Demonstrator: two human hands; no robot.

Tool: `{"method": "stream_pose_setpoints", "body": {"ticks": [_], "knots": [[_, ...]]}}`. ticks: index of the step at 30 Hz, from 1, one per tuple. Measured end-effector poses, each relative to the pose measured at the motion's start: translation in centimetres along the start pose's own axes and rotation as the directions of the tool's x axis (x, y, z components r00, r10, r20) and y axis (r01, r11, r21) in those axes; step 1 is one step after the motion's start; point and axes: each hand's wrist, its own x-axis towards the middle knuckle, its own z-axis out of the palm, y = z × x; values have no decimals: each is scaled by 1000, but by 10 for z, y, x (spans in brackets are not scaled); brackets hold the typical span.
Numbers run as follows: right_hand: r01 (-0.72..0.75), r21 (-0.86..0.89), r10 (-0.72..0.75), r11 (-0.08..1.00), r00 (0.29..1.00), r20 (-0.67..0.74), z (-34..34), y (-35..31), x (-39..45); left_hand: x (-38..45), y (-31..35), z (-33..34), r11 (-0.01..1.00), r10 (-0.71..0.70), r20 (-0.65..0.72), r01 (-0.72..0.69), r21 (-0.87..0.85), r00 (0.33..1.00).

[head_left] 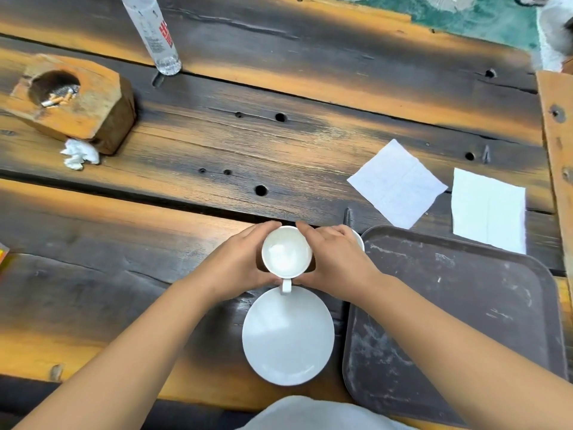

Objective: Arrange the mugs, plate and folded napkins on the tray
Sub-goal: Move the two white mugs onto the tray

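Closest to the person sits one white plate [287, 335] on the wooden table [217, 141]. Just to its right lies one dark tray [459, 321], with nothing on it.

A bit farther, both hands hold one white mug [286, 252] between them. The left hand [238, 262] curls round its left side, and the right hand [336, 259] curls round its right side. The mug stands upright with its handle pointing at the plate. A small white edge peeks out behind the right hand; it may be a second mug [359, 240], but most of it is hidden.

Past the tray lie two white napkins [397, 183], flat and side by side, the right one [488, 209] touching the tray's far edge.

Far to the left are one wooden ashtray block [90, 103] with cigarette butts, one crumpled tissue [79, 154] beside it, and one clear bottle [155, 32].
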Motion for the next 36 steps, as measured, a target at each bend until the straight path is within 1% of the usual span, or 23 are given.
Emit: {"method": "stream_pose_setpoints", "body": {"ticks": [2, 4, 9, 11, 13, 15, 18, 21, 22, 25, 30, 36], "knots": [[-4, 69, 3, 998, 1000, 17, -7, 0, -11, -7, 11, 0, 999, 4, -13, -4, -39, 1000], [-33, 176, 27, 984, 999, 36, -13, 1, -24, -13, 22, 2, 996, -4, -22, 2, -85, 1000], [-84, 385, 72, 919, 996, 45, -26, 9, -58, -26, 51, 18, 977, 15, -31, -21, -211, 999], [-116, 505, 96, 856, 993, 65, -32, 15, -73, -29, 64, 28, 961, 19, -43, -30, -275, 999], [-141, 631, 119, 763, 990, 78, -36, 20, -86, -31, 76, 38, 944, 18, -51, -34, -329, 999], [-155, 720, 137, 676, 987, 85, -40, 27, -102, -32, 88, 49, 933, 18, -54, -36, -357, 998], [-156, 774, 157, 614, 985, 74, -40, 37, -123, -32, 105, 63, 938, 12, -53, -30, -345, 999], [-139, 852, 177, 504, 983, 55, -42, 47, -146, -31, 122, 78, 943, 21, -36, -32, -332, 999], [-140, 862, 184, 486, 981, 55, -43, 49, -152, -31, 126, 82, 945, 26, -26, -33, -324, 999], [-139, 869, 213, 475, 976, 40, -47, 60, -177, -31, 145, 100, 951, 46, -8, -46, -304, 999], [-145, 910, 286, 388, 958, 31, -48, 85, -217, -29, 176, 136, 940, 64, 18, -54, -336, 998], [-175, 911, 351, 374, 936, 36, -52, 127, -268, -14, 215, 184, 939, 97, 75, -66, -337, 992]]}}
